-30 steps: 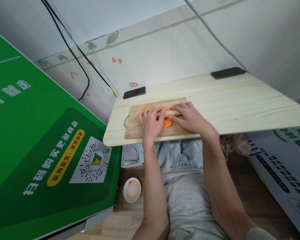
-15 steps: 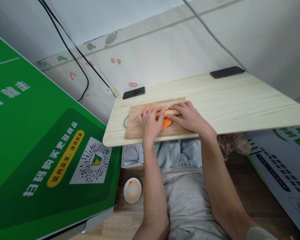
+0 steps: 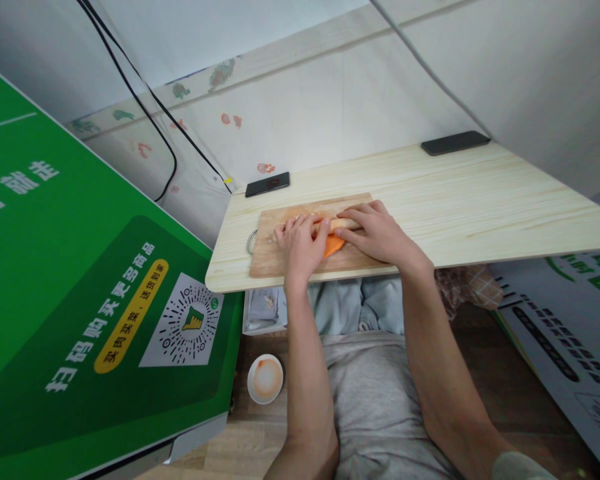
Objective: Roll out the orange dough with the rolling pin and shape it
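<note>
On a wooden cutting board [image 3: 270, 263] lies a flattened piece of orange dough [image 3: 334, 246]. Across it sits a short pale wooden rolling pin [image 3: 334, 225], largely covered by my hands. My left hand [image 3: 303, 243] is closed over its left end, thumb towards the middle. My right hand [image 3: 375, 230] grips the other end, with the thumb low beside the dough and the fingers along the top. Traces of orange and small pale bits [image 3: 300, 213] mark the board behind my left fingers.
The board rests on a pale wood-grain table [image 3: 480, 200] against the wall. Two dark phones [image 3: 267, 185] [image 3: 455, 143] lie along its back edge. Left stands a green printed panel [image 3: 130, 300]. Below are a white bowl [image 3: 265, 380] with orange residue and an open white box [image 3: 253, 323].
</note>
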`<state>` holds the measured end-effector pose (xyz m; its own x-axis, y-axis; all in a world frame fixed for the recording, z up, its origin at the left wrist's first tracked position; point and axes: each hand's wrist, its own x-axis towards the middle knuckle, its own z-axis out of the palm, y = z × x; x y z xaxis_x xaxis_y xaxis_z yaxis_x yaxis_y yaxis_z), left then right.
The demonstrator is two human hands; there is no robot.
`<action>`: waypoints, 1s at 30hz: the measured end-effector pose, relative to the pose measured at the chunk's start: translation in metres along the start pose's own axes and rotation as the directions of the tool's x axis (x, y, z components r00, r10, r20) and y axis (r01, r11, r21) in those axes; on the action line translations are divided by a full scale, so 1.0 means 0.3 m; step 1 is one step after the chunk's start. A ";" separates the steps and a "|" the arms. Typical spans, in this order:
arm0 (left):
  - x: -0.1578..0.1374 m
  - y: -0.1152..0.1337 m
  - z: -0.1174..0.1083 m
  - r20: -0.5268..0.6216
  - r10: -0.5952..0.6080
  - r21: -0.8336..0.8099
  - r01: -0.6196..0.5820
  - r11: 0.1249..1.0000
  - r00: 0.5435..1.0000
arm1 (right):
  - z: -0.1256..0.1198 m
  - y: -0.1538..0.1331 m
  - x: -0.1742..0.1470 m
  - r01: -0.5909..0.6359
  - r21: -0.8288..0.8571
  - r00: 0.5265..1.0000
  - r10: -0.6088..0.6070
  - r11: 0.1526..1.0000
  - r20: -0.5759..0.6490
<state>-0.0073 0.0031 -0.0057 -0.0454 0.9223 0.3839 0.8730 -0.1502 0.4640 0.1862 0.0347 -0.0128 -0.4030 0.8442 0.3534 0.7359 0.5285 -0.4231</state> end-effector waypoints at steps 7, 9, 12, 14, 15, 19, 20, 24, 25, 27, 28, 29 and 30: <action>0.001 -0.001 0.001 0.010 -0.006 0.015 0.006 1.000 1.000 | 0.000 -0.003 0.001 -0.001 0.005 1.000 0.001 1.000 -0.006; 0.001 0.000 0.001 0.013 -0.011 0.026 0.011 1.000 1.000 | 0.003 -0.002 0.001 -0.003 0.003 1.000 0.003 1.000 -0.018; 0.002 0.002 0.000 0.016 -0.011 0.029 0.010 1.000 1.000 | 0.007 0.000 0.002 0.000 0.003 0.999 0.000 1.000 -0.033; 0.001 0.003 0.000 0.013 -0.009 0.023 0.008 1.000 1.000 | 0.009 0.001 0.002 0.001 0.005 0.999 -0.001 1.000 -0.038; 0.001 0.003 0.000 0.009 -0.007 0.019 0.007 1.000 1.000 | 0.009 0.001 0.003 0.000 0.006 0.999 0.000 1.000 -0.038; 0.000 0.002 0.001 -0.008 0.002 0.007 -0.002 1.000 1.000 | 0.009 0.000 0.005 -0.009 0.020 0.999 0.010 1.000 -0.046; 0.000 0.002 0.002 -0.010 0.004 0.005 -0.004 1.000 1.000 | 0.009 -0.001 0.006 -0.011 0.024 0.999 0.012 1.000 -0.050; 0.001 0.005 0.001 -0.005 -0.007 0.014 0.007 1.000 1.000 | 0.010 -0.004 0.009 -0.017 0.036 0.998 0.019 0.999 -0.066; 0.001 0.006 0.001 -0.001 -0.011 0.020 0.011 1.000 1.000 | 0.011 -0.005 0.009 -0.020 0.036 0.998 0.022 0.999 -0.066; 0.001 0.008 -0.001 0.005 -0.016 0.030 0.015 0.999 1.000 | 0.010 -0.007 0.010 -0.026 0.037 0.997 0.028 0.999 -0.066; 0.000 0.009 -0.002 0.006 -0.014 0.031 0.014 0.999 1.000 | 0.010 -0.008 0.011 -0.028 0.037 0.997 0.031 0.999 -0.066; 0.000 0.010 -0.002 0.005 -0.012 0.027 0.012 1.000 1.000 | 0.010 -0.009 0.011 -0.029 0.039 0.997 0.032 0.999 -0.067; -0.001 0.010 -0.003 0.003 -0.009 0.021 0.009 1.000 1.000 | 0.010 -0.010 0.012 -0.029 0.041 0.997 0.032 0.999 -0.069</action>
<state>-0.0051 0.0022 -0.0037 -0.0517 0.9245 0.3776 0.8827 -0.1345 0.4502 0.1809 0.0363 -0.0129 -0.3407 0.8525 0.3964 0.7245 0.5068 -0.4672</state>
